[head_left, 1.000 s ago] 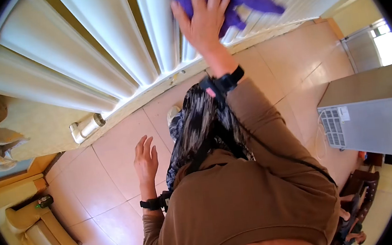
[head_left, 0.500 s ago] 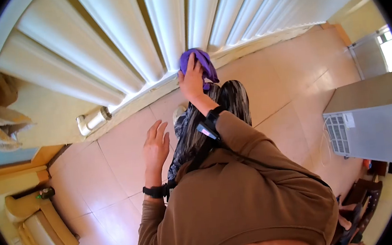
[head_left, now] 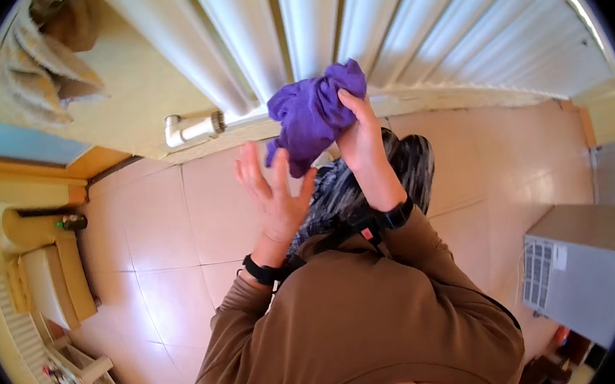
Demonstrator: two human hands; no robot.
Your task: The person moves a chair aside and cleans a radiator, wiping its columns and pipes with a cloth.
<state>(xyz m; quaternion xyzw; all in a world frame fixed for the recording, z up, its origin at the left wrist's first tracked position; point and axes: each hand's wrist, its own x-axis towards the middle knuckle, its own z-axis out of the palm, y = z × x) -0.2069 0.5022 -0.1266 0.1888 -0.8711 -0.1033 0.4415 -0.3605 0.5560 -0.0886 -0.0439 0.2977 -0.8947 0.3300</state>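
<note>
A crumpled purple cloth (head_left: pixel 312 115) is gripped in my right hand (head_left: pixel 361 136), thumb on top of it and the other fingers hidden beneath. The bulk of the cloth spreads leftward, in front of the lower part of a white ribbed radiator (head_left: pixel 311 23). My left hand (head_left: pixel 275 198) is raised just below the cloth's left end, fingers spread and nothing in them. Its fingertips overlap the hanging lower corner in this view.
At the radiator's lower left a white pipe elbow (head_left: pixel 189 131) juts out. Light towels (head_left: pixel 48 68) hang at upper left. A tan armchair (head_left: pixel 47 266) stands on the left of the tiled floor (head_left: pixel 161 234), and a grey boxy appliance (head_left: pixel 581 270) on the right.
My right hand has lifted the cloth from the radiator's bottom edge toward me. My left hand has risen close to it with fingers spreading. The view has turned.
</note>
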